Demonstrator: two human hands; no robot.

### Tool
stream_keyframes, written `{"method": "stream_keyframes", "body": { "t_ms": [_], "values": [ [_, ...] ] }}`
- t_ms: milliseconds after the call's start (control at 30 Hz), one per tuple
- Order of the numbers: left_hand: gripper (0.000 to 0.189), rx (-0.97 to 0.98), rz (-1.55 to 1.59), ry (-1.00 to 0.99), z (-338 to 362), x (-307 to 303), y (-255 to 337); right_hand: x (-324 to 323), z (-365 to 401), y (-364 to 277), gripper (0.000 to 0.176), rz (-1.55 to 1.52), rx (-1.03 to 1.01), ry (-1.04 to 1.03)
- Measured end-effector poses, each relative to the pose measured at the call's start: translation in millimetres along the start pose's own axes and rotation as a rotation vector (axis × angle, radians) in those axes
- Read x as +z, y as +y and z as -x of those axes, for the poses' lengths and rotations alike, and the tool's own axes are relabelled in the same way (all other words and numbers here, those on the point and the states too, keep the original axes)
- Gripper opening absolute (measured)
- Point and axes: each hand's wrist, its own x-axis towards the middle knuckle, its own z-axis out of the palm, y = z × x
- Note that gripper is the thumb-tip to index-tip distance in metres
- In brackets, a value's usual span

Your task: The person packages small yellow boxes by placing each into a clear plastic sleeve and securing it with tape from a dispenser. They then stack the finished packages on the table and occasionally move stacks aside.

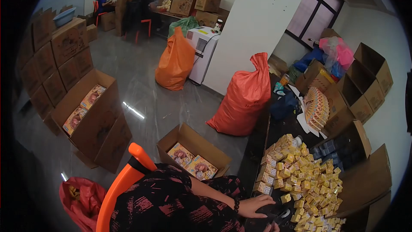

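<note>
My left hand [255, 206], fingers spread, is at the bottom centre, left of the heaped small yellow boxes [310, 184], lower right. My right hand [271, 227] is cropped; its grip I can't tell. Light fingers should keep the heap from sliding.

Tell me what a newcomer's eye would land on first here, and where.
Probably the big heap of small yellow boxes, spread over the dark table at the lower right. Next would likely come the large red sack, tied at the top and standing near the middle of the view, then the orange sack farther back, beside the white appliance.
</note>
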Motion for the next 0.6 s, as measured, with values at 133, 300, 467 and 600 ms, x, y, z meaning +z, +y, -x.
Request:
{"method": "stream_keyframes", "body": {
  "t_ms": [133,300,467,600],
  "values": [
    [0.052,0.050,0.006,0.078,2,-11,6,2,10,-6,0.044,-0.035,0.013,-0.063],
    [0.033,0.083,0.030,0.003,3,-14,6,6,23,-13,0.042,-0.073,0.036,-0.141],
    [0.028,0.003,0.211,-0.171,0,-15,6,8,32,-26,0.041,-0.121,0.036,-0.203],
    [0.025,0.040,0.179,-0.115,0,-13,-1,7,41,-33,0.040,-0.155,0.043,-0.256]
  ]
}}
